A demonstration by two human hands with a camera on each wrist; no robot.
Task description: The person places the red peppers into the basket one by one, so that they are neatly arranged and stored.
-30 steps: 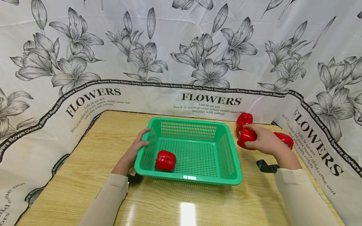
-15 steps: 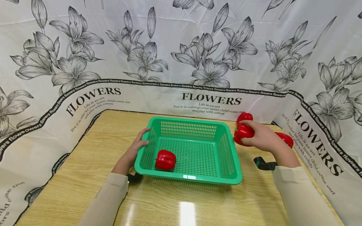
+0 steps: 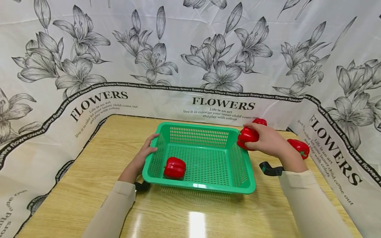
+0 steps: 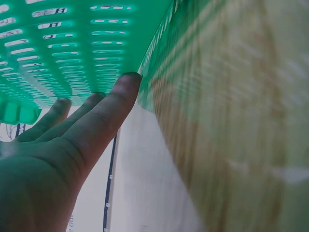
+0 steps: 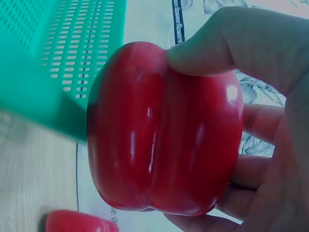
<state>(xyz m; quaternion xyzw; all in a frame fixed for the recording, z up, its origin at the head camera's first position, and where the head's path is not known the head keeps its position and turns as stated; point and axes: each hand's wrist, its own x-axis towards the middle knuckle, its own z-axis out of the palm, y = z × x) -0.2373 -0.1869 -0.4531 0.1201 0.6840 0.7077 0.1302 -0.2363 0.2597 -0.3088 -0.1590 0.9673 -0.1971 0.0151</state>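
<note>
My right hand (image 3: 268,140) grips a red bell pepper (image 3: 249,135) at the right rim of the green plastic basket (image 3: 196,189). In the right wrist view, the thumb lies across one side of the pepper (image 5: 159,130) and the fingers wrap behind it. My left hand (image 3: 143,155) holds the basket's left rim, thumb over the edge. In the left wrist view, its fingers (image 4: 101,121) lie along the outside of the perforated wall (image 4: 72,53). Another red bell pepper (image 3: 174,168) lies inside the basket, near the front left corner.
A red bell pepper (image 3: 299,148) lies on the wooden table (image 3: 166,218), right of my right hand. One more bell pepper (image 3: 260,121) shows at the back, partly hidden by the hand. Flower-printed cloth (image 3: 166,102) encloses the table at the back and sides.
My right hand has carried the bell pepper leftward and slightly up to the basket's right rim. The left hand and the basket stay in place.
</note>
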